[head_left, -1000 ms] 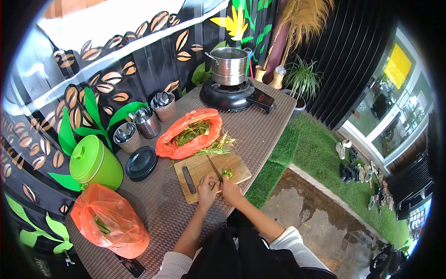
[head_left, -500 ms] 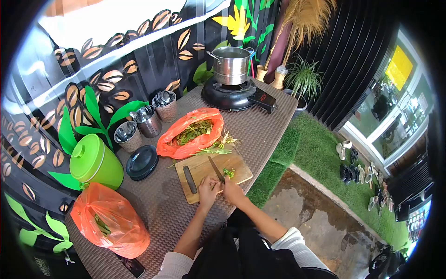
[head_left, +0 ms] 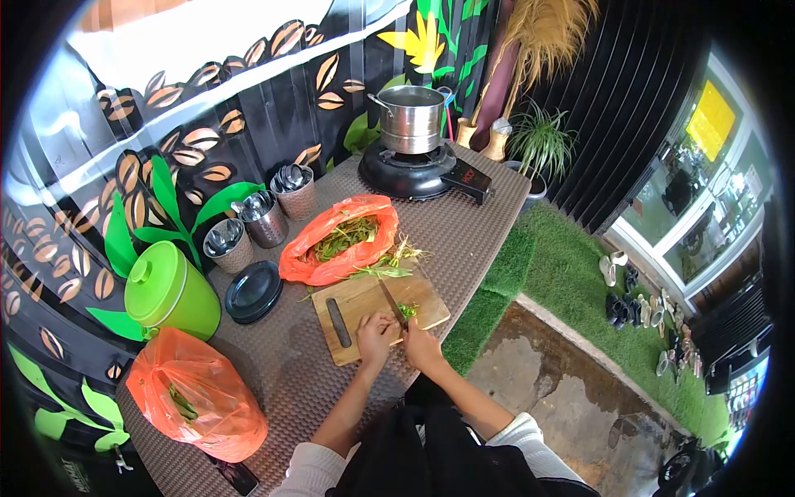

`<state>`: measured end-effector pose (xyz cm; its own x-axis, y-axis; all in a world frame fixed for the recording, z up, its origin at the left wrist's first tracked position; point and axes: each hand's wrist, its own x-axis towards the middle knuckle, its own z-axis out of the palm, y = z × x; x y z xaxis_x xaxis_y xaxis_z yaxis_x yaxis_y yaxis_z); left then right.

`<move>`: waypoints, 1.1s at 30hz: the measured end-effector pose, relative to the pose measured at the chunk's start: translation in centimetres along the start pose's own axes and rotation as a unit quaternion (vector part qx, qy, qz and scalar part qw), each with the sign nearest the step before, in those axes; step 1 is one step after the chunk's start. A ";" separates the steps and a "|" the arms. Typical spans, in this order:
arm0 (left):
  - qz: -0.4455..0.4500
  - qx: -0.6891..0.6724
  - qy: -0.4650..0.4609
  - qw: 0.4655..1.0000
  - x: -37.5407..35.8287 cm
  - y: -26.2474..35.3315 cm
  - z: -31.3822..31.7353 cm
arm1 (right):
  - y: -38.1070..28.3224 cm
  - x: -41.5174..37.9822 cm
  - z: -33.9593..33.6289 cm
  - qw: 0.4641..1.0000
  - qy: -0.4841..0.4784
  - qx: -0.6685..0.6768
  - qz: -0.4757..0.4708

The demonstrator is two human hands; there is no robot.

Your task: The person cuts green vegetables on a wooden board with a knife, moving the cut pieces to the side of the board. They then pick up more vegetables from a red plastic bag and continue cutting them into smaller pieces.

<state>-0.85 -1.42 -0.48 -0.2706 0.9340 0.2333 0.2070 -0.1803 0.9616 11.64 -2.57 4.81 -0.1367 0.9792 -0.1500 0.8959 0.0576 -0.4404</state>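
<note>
My right hand (head_left: pixel 423 348) is closed around the handle of a knife (head_left: pixel 392 298), its blade pointing away from me over a wooden cutting board (head_left: pixel 354 291). My left hand (head_left: pixel 377 338) rests on the board just left of the blade, fingers curled and pressed together. Those fingers mostly hide the greens they pinch. A small pile of chopped greens (head_left: pixel 408 310) lies to the right of the blade. Beyond the board, an open orange plastic bag (head_left: pixel 302 267) holds leafy greens (head_left: pixel 348 236), with loose stems (head_left: pixel 402 253) spilling beside it.
A steel pot (head_left: pixel 411 120) stands on a black portable stove (head_left: pixel 403 176) at the far end. Along the wall are cutlery cups (head_left: pixel 265 219), dark plates (head_left: pixel 252 291) and a green lidded bucket (head_left: pixel 170 290). Another orange bag (head_left: pixel 199 398) and a phone (head_left: pixel 238 477) lie at left.
The knife has shifted slightly to the right and its handle end has come a little lower. My left hand has moved slightly right, its fingers staying curled.
</note>
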 end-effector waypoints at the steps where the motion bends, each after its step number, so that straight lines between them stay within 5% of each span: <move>1: 0.022 0.060 0.009 0.998 -0.1 0.7 0.1 | -0.1 -0.2 -0.5 1.000 -0.011 0.001 0.002; 8: 0.133 0.211 -0.001 0.968 -0.5 2.0 -2.2 | 0.2 -0.4 -1.7 0.999 -0.028 -0.008 -0.017; 33: 0.146 0.286 -0.023 0.947 -0.8 1.6 -2.2 | -0.7 0.9 0.7 1.000 -0.009 0.013 -0.026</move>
<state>-2.38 -3.19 1.22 -0.0851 0.8847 0.4584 0.7458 -0.2485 0.6180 10.58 -1.88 4.35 -0.1907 0.9713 -0.1420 0.8761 0.1032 -0.4709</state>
